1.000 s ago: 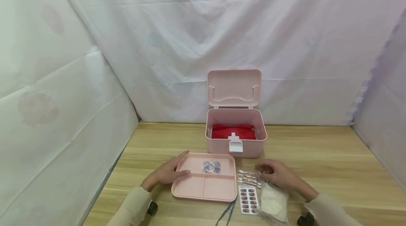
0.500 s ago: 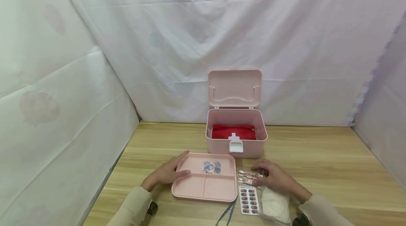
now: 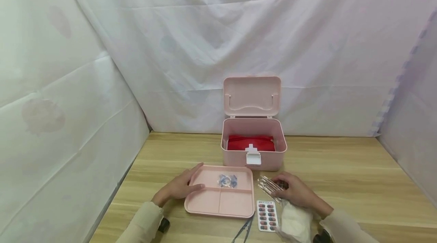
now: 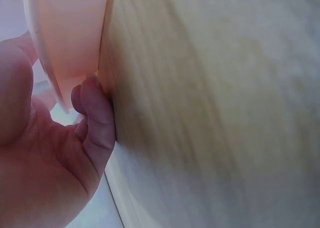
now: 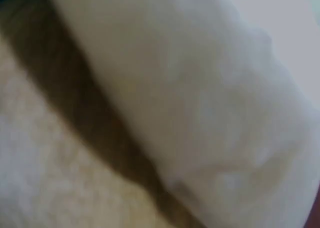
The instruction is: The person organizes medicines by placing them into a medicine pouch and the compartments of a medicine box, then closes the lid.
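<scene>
My left hand (image 3: pixel 179 187) holds the left side of a shallow pink tray (image 3: pixel 219 168), thumb over its rim. In the left wrist view, curled fingers (image 4: pixel 98 120) lie against the tray's outer wall (image 4: pixel 75 32). Inside the tray's back compartment lies a small clear bag of blue and white pieces (image 3: pixel 227 181). To the right, my right hand (image 3: pixel 296 190) pinches a shiny clear-wrapped pack of thin swab-like sticks (image 3: pixel 268 187); its fingertips partly cover it. Below that hand sits a white padded pack in clear plastic (image 3: pixel 295 221), which fills much of the right wrist view.
Behind the tray stands an open pink first-aid box (image 3: pixel 235 159) with a red zip pouch (image 3: pixel 250 143) inside. A blister pack of capsules (image 3: pixel 268 215) and grey tweezers (image 3: pixel 244 229) lie near the front. White cloth (image 3: pixel 191 46) hangs around the wooden table (image 3: pixel 341 167).
My right hand has moved left onto the stick pack, which has turned and shifted away from the capsule blister. My left hand and the tray stay put.
</scene>
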Demonstrator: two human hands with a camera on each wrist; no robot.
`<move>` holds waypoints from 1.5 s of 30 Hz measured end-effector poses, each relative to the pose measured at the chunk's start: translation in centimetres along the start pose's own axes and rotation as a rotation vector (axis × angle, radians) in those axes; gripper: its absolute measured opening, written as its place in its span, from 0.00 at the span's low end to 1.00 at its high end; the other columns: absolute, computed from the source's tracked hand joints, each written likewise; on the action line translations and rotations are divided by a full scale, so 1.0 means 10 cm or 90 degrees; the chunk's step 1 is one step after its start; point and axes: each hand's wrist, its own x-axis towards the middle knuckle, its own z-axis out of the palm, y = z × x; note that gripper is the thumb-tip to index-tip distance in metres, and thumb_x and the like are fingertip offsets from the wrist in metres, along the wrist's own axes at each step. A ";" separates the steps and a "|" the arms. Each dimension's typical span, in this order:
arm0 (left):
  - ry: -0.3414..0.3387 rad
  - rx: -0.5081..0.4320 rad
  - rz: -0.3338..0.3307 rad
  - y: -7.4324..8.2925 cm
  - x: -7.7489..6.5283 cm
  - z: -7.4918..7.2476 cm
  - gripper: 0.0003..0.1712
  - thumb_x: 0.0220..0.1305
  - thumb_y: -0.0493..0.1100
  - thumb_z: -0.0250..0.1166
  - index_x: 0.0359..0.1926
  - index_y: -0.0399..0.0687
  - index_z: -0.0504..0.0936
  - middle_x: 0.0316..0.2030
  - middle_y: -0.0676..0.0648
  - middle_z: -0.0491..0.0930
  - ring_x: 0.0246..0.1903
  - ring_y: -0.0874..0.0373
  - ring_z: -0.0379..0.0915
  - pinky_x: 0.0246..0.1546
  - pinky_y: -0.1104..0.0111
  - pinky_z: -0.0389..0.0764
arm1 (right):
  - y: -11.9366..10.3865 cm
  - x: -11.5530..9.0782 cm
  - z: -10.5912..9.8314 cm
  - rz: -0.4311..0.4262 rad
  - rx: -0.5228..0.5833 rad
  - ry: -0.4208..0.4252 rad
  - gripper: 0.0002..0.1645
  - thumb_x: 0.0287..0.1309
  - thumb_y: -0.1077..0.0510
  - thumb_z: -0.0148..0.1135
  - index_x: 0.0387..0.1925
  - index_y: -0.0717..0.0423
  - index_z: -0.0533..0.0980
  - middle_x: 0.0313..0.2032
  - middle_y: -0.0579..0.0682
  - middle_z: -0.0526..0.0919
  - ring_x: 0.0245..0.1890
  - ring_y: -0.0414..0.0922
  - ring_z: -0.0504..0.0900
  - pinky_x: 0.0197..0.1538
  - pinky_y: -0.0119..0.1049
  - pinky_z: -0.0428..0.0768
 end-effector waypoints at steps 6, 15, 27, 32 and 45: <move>0.000 -0.007 -0.003 -0.01 0.00 0.02 0.47 0.65 0.64 0.62 0.78 0.62 0.52 0.43 0.44 0.71 0.38 0.54 0.69 0.47 0.49 0.74 | 0.00 0.02 0.02 0.001 0.008 0.005 0.23 0.52 0.50 0.75 0.49 0.52 0.81 0.39 0.42 0.81 0.38 0.38 0.75 0.41 0.31 0.75; -0.001 -0.009 -0.005 0.01 0.00 0.02 0.47 0.65 0.65 0.62 0.78 0.63 0.51 0.44 0.44 0.70 0.40 0.53 0.68 0.49 0.49 0.73 | -0.03 0.07 0.03 0.033 0.021 0.030 0.20 0.55 0.56 0.72 0.51 0.52 0.82 0.36 0.42 0.82 0.36 0.38 0.77 0.39 0.30 0.76; 0.003 -0.011 -0.004 0.01 -0.02 0.01 0.47 0.65 0.64 0.62 0.78 0.65 0.52 0.46 0.43 0.71 0.42 0.52 0.69 0.53 0.45 0.72 | -0.20 0.14 -0.13 0.021 0.035 0.039 0.14 0.58 0.56 0.70 0.47 0.50 0.85 0.41 0.47 0.87 0.30 0.36 0.78 0.30 0.31 0.79; 0.010 -0.013 -0.004 0.02 -0.03 0.00 0.46 0.64 0.64 0.62 0.78 0.64 0.53 0.57 0.36 0.71 0.51 0.46 0.70 0.59 0.39 0.68 | -0.29 0.13 -0.20 0.009 0.032 0.048 0.14 0.59 0.57 0.69 0.48 0.52 0.85 0.39 0.48 0.86 0.26 0.35 0.74 0.26 0.31 0.76; 0.004 -0.023 -0.013 0.01 -0.02 0.01 0.46 0.65 0.63 0.63 0.78 0.64 0.53 0.49 0.40 0.72 0.45 0.50 0.71 0.55 0.42 0.71 | -0.46 0.16 -0.19 -0.022 0.106 0.031 0.17 0.59 0.53 0.69 0.48 0.56 0.85 0.41 0.51 0.88 0.32 0.35 0.77 0.33 0.29 0.78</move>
